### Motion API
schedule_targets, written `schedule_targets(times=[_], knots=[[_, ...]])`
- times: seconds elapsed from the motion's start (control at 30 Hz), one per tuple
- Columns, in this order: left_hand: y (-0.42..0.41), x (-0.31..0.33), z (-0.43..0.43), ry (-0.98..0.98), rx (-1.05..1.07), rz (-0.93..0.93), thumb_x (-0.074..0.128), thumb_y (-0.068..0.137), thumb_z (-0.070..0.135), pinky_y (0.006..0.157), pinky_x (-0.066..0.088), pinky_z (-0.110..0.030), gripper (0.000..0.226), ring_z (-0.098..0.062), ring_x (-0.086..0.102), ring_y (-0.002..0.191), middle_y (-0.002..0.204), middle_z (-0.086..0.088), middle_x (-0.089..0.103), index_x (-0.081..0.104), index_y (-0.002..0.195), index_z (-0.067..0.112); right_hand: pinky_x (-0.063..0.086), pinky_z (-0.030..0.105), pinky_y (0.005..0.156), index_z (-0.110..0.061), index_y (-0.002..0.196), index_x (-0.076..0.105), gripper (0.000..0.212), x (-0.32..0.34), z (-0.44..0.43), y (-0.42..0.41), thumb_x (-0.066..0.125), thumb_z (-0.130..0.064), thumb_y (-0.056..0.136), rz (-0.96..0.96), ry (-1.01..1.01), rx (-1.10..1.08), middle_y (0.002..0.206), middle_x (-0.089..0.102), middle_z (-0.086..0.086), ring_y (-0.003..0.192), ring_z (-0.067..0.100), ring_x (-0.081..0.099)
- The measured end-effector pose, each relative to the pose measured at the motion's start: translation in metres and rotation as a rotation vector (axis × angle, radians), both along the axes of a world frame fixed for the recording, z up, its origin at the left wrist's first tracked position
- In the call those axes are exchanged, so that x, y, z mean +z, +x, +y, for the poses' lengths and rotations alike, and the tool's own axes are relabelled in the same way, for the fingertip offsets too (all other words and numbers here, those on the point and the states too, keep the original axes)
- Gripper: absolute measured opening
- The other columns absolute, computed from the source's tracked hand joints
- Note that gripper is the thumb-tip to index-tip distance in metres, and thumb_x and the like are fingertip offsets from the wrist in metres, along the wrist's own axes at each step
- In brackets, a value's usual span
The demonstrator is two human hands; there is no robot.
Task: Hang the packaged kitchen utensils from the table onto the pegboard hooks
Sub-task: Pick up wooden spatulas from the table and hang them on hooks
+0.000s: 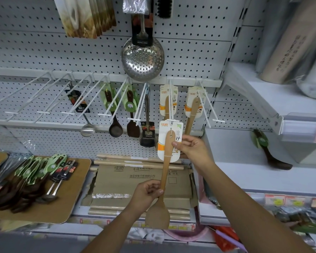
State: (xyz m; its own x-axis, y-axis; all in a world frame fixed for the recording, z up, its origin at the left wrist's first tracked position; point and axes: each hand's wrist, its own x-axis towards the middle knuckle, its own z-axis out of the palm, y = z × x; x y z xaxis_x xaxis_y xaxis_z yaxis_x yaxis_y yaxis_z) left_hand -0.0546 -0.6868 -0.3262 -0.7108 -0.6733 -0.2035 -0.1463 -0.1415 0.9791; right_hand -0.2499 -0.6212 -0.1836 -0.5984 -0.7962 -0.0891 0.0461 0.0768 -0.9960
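Up front, the white pegboard (190, 52) spans the wall, with the wooden tabletop (66, 203) at lower left heaped with packaged spoons (31, 176). A carded wooden spatula (166, 161) is held upright just below a hook tip (171, 120). The left hand (148, 190) has its grip pinched on the handle, and the right hand (192, 148) pinches the card's edge.

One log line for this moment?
hanging wooden spatula | left hand grips handle | right hand pinches card | card top at hook tip

I see the left hand (147, 193) gripping the wooden spatula (166, 168) by its handle. The right hand (192, 148) pinches its card (162, 143), whose top sits at the tip of a white pegboard hook (170, 114).
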Motion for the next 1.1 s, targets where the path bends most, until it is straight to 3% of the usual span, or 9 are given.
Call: schedule_targets(times=[0.4,0.63,0.8,1.1], knots=[[0.005,0.000,0.015,0.007,-0.004,0.003,0.073,0.082,-0.006,0.078,0.057,-0.029,0.023,-0.023,0.070,0.087,0.095,-0.018,0.074,0.073,0.101,0.005,0.056,0.055,0.092,-0.003,0.116,0.069,0.030,0.001,0.014,0.009,0.073,-0.004,0.086,-0.011,-0.011,0.002,0.104,0.077,0.013,0.098,0.032,0.074],[0.016,0.003,0.028,0.012,0.022,0.012,0.073,0.082,-0.005,0.084,0.059,-0.039,0.022,-0.027,0.070,0.090,0.094,-0.016,0.075,0.073,0.102,0.005,0.057,0.051,0.092,-0.012,0.108,0.073,0.024,0.006,0.026,0.022,0.075,-0.005,0.085,-0.001,-0.030,0.032,0.101,0.078,0.009,0.095,0.028,0.075],[0.018,0.010,0.032,0.004,0.014,0.024,0.072,0.083,-0.003,0.083,0.059,-0.034,0.023,-0.022,0.071,0.088,0.094,-0.012,0.075,0.074,0.104,0.006,0.056,0.055,0.092,-0.008,0.112,0.072,0.027,0.010,0.029,0.023,0.076,-0.008,0.085,0.007,-0.036,0.020,0.102,0.078,0.009,0.096,0.029,0.075],[0.016,0.016,0.028,-0.003,0.049,0.019,0.072,0.083,-0.004,0.086,0.058,-0.039,0.026,-0.024,0.069,0.088,0.097,-0.020,0.073,0.071,0.108,0.003,0.056,0.055,0.092,-0.010,0.107,0.073,0.022,0.013,0.018,0.024,0.076,-0.009,0.085,0.017,-0.044,-0.009,0.098,0.078,0.008,0.096,0.027,0.075]])
